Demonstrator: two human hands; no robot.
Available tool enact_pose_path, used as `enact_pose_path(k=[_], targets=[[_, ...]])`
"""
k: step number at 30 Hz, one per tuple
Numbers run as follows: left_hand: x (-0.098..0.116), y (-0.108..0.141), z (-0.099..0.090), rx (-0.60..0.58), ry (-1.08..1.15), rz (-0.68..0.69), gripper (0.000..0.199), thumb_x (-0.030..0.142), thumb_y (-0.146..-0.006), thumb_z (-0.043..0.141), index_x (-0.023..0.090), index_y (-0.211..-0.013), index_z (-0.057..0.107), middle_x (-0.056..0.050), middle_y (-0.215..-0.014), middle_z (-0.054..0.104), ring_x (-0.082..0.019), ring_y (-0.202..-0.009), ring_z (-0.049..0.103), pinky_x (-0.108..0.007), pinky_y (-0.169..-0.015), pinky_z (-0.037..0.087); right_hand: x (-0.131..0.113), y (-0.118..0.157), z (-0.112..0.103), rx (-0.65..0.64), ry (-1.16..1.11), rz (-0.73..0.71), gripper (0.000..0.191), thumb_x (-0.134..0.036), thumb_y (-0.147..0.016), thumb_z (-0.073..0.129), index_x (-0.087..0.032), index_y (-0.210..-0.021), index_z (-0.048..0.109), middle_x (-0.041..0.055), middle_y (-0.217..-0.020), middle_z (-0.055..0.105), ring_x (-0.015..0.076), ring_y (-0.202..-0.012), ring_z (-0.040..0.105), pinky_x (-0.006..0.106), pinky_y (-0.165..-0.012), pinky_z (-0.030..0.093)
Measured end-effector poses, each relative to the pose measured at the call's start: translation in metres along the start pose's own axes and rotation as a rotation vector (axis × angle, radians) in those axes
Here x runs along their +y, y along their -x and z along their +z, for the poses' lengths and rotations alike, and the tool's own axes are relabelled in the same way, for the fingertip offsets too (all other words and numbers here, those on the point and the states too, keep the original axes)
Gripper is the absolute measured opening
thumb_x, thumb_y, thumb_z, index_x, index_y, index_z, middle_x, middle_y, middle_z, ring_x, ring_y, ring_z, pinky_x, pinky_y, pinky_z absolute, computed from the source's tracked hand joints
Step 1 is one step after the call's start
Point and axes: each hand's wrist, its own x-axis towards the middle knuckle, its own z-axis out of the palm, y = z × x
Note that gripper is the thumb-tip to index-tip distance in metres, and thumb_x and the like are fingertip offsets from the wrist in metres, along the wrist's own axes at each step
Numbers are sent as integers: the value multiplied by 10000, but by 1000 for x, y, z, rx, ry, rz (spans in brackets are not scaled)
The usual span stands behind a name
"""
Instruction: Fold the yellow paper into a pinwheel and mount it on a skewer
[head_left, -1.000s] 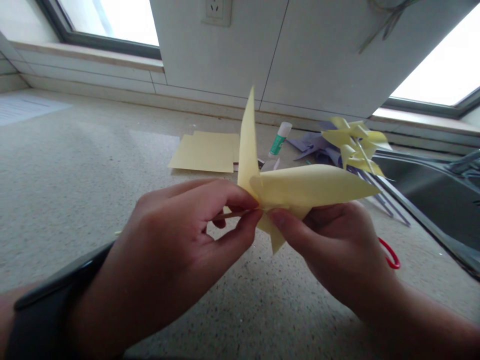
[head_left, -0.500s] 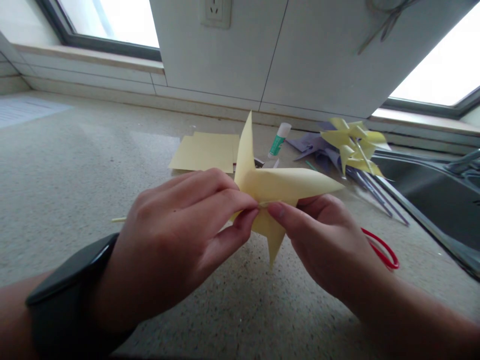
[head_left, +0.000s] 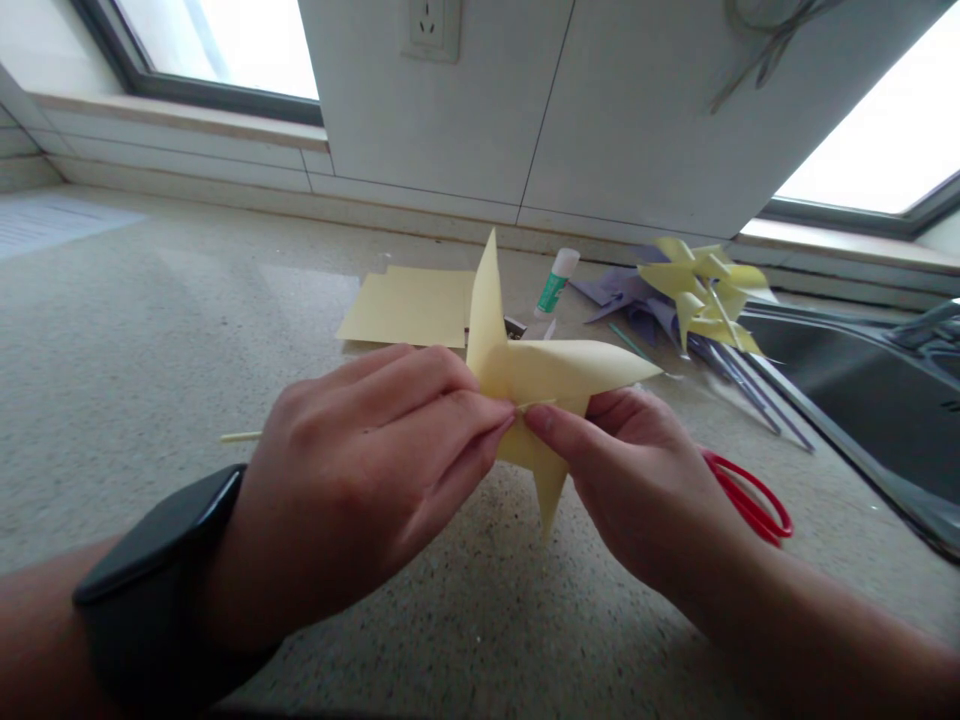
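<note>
A pale yellow paper pinwheel (head_left: 555,368) is held up over the counter between my hands, its pointed blades sticking up, right and down. My left hand (head_left: 375,450) is closed, its fingertips pinching a thin yellow stick (head_left: 240,437) at the pinwheel's centre; the stick's far end pokes out left of the hand. My right hand (head_left: 637,460) is closed on the paper, thumb pressed near the centre beside the left fingertips and the other fingers behind the blade. The fingertips of both hands nearly touch. What lies under them is hidden.
Yellow paper sheets (head_left: 409,305) lie behind my hands, with a glue stick (head_left: 557,282) to their right. A finished yellow pinwheel (head_left: 709,285) rests on purple ones (head_left: 637,300) near the sink (head_left: 862,370). Red-handled scissors (head_left: 750,495) lie beside my right hand.
My right hand and the pinwheel have shifted slightly left. The right thumb has slid closer to the left fingertips, and more of the red scissor handles shows.
</note>
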Motion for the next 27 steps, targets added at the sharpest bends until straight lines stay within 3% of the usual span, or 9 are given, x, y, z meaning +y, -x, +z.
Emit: enact_pose_path(k=[8,14,18,24,27], targets=[[-1,0,0,-36,-33,36,107,231,-947,588,210,-947,693,-31,-940,713,-219,-852,651,-405,-744,509,0,0,0,23,47,-41,82,-309,-830,751,-304,-910,767,19,-874,763,224,-792,738,333,-681,626],[-7,-1,6,15,52,-38,41,225,-916,629,222,-948,654,-17,-936,709,-188,-829,659,-352,-719,522,0,-3,-3,-42,22,-105,162,-302,-850,732,-347,-1003,751,-4,-974,764,206,-865,738,353,-846,618],[-9,-1,7,4,140,-88,59,221,-904,640,212,-960,654,-14,-909,694,-172,-823,645,-312,-656,521,2,-6,-6,-49,46,-128,161,-353,-892,680,-343,-1041,740,11,-984,760,216,-877,731,396,-877,610],[-11,-2,6,2,169,-105,64,207,-917,619,201,-963,662,-23,-877,685,-175,-800,640,-321,-679,522,-5,-7,-11,6,228,-167,115,-384,-882,682,-297,-941,729,38,-888,733,220,-820,698,371,-734,600],[-14,-1,7,4,166,-119,68,200,-917,607,201,-954,664,-32,-882,688,-188,-812,638,-347,-711,523,-9,-11,-21,225,280,-272,140,-389,-846,707,-256,-824,671,19,-746,645,182,-703,631,315,-607,534]])
